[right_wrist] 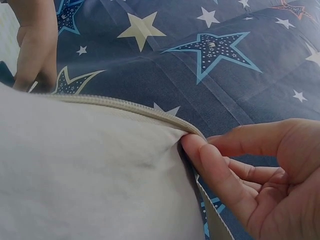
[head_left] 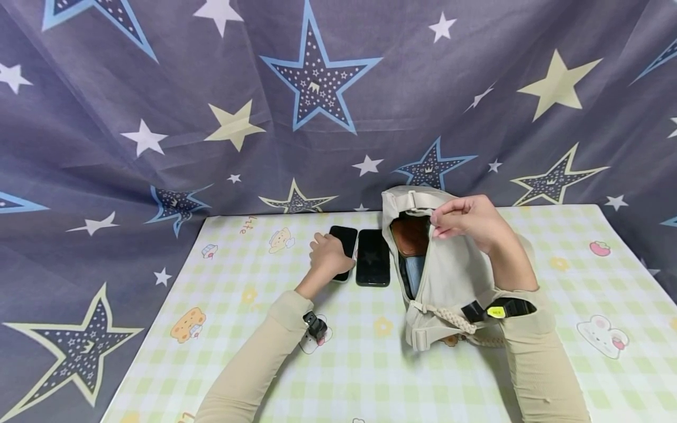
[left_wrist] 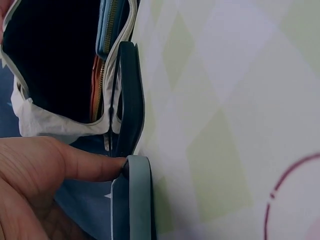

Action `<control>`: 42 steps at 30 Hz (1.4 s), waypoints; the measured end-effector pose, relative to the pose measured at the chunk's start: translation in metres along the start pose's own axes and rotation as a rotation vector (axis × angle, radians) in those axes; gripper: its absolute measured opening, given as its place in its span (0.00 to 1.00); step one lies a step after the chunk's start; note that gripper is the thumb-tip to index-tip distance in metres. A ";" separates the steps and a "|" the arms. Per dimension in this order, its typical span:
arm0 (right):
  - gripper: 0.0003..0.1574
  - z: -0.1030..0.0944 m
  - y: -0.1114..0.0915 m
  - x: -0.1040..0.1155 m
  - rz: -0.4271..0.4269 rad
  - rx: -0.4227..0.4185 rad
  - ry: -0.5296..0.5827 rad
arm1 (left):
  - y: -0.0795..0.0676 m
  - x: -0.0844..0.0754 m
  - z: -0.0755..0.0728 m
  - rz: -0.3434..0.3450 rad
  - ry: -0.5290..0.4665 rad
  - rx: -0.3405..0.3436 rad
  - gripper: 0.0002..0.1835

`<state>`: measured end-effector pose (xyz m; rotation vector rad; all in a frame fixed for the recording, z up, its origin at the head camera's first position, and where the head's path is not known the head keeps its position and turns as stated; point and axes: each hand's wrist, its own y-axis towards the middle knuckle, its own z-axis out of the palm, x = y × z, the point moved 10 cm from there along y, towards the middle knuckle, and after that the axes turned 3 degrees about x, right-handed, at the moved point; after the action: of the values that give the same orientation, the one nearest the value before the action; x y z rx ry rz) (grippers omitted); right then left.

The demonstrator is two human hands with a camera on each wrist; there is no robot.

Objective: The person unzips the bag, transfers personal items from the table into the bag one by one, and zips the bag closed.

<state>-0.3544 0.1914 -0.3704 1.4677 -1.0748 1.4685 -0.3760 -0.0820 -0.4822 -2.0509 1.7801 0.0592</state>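
Note:
My left hand (head_left: 329, 258) grips a black smartphone (head_left: 346, 236) lying left of the bag, thumb at one edge and fingers over the other side. In the left wrist view the thumb presses the edge of this phone (left_wrist: 139, 195), its light rim showing. A second black smartphone (head_left: 373, 261) lies between it and the bag. The beige fabric bag (head_left: 460, 267) is unzipped. My right hand (head_left: 471, 220) pinches the zipper edge of its opening between thumb and index finger, pulling the mouth wide. Inside sit a brown zip wallet (head_left: 411, 236) and a blue zip pouch (head_left: 415, 273).
The table (head_left: 211, 376) has a green checked cloth with cartoon prints. Behind it hangs a dark star-patterned curtain (head_left: 190, 70). A braided strap (head_left: 449, 317) of the bag lies on its near side, close to my right wrist.

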 end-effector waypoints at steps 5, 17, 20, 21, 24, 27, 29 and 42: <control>0.11 0.000 0.000 0.000 -0.005 -0.003 -0.002 | 0.001 -0.001 -0.002 -0.009 0.007 -0.014 0.49; 0.07 0.001 0.001 0.000 0.012 0.012 -0.028 | 0.008 0.006 -0.002 -0.029 0.032 0.016 0.58; 0.06 0.002 0.000 0.000 0.010 0.018 -0.044 | 0.010 0.011 -0.005 -0.026 -0.011 0.011 0.59; 0.05 0.002 0.001 0.001 0.008 0.020 -0.048 | 0.010 0.011 -0.006 -0.018 -0.033 0.005 0.59; 0.05 0.002 0.001 0.001 0.002 0.028 -0.060 | 0.010 0.011 -0.009 -0.002 -0.059 -0.006 0.56; 0.05 0.002 0.002 0.000 0.003 0.035 -0.067 | 0.010 0.010 -0.010 0.009 -0.063 -0.020 0.54; 0.05 0.002 0.002 -0.001 0.005 0.040 -0.070 | 0.009 0.008 -0.011 0.015 -0.056 -0.027 0.53; 0.04 0.004 0.002 -0.004 0.004 0.060 -0.076 | 0.008 0.014 -0.028 0.111 -0.213 -0.065 0.35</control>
<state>-0.3548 0.1872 -0.3741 1.5756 -1.0882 1.4686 -0.3875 -0.1056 -0.4627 -1.9076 1.7765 0.3585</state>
